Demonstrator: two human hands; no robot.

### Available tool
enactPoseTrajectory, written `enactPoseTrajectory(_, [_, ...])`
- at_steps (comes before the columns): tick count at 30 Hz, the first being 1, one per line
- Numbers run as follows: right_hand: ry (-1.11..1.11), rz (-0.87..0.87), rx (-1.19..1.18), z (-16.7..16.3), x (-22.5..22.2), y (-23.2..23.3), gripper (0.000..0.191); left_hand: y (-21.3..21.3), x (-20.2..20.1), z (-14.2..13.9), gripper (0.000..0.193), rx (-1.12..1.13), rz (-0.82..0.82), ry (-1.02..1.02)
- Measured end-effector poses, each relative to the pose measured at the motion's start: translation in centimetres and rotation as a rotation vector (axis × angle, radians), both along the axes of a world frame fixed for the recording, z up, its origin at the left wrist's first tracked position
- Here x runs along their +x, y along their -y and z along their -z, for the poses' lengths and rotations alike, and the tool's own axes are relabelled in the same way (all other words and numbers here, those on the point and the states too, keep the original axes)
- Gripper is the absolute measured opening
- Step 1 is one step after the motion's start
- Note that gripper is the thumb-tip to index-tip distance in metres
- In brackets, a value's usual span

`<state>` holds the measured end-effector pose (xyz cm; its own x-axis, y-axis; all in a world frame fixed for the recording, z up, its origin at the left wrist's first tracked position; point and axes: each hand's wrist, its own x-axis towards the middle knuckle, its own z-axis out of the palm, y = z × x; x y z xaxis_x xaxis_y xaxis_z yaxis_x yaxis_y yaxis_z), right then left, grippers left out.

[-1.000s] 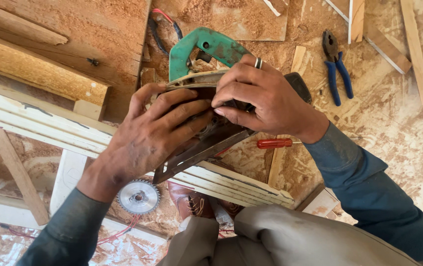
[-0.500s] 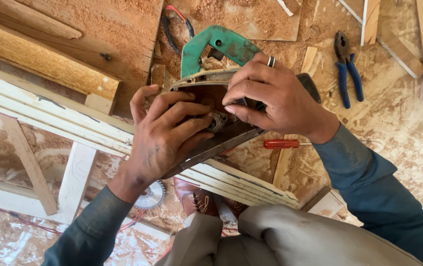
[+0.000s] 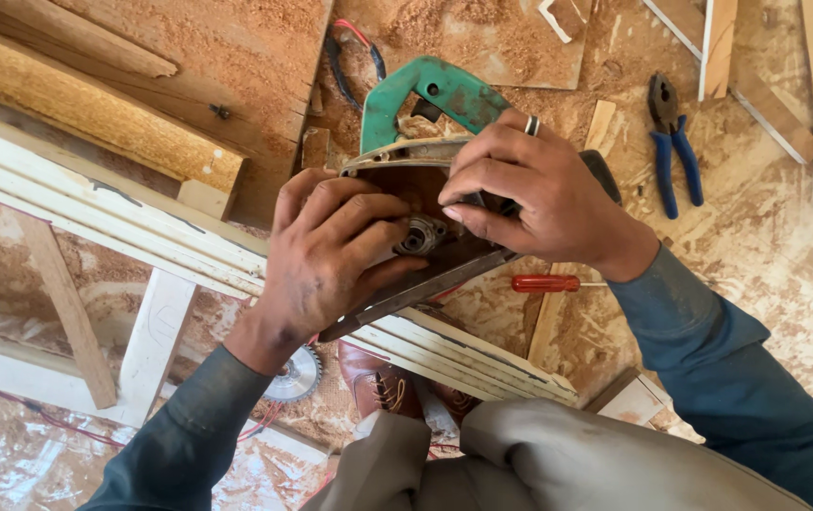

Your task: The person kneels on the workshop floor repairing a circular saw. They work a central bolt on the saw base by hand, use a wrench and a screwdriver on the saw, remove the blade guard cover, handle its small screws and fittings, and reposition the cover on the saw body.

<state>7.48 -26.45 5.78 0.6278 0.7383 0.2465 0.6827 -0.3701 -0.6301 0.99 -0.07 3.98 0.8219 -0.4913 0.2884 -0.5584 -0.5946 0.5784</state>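
Both hands grip the green saw (image 3: 425, 123): left hand (image 3: 331, 251) fingering the spindle (image 3: 421, 235), right hand (image 3: 530, 189) clamped on the guard; steady twisting next, probably.

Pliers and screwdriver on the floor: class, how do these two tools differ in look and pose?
The pliers have two blue handles and dark jaws; the screwdriver has one red handle and a thin shaft. The pliers lie nearly upright in the picture; the screwdriver lies level. The pliers lie farther from the right hand. Both rest on the sawdust-strewn board floor.
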Motion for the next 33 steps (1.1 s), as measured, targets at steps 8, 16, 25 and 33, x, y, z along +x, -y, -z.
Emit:
enactPoseTrajectory(8, [0.002, -0.016, -0.007, 0.1, 0.1, 0.0, 0.013, -0.4, 0.0, -0.8, 0.034, 0.05, 0.056, -0.044])
enactPoseTrajectory(16, [-0.025, -0.018, -0.002, -0.4, -0.1, -0.2, 0.012, 0.2, -0.1, 0.1, 0.045, -0.009, 0.006, -0.056])
enactPoseTrajectory(25, [-0.023, -0.017, -0.005, -0.3, -0.1, -0.1, 0.013, -0.6, 0.2, -0.2, 0.046, 0.042, 0.113, -0.031])
enactPoseTrajectory(33, [-0.048, -0.004, -0.006, -0.4, -0.2, -0.2, 0.012, 0.3, -0.1, 0.6, 0.049, 0.081, 0.011, -0.052])
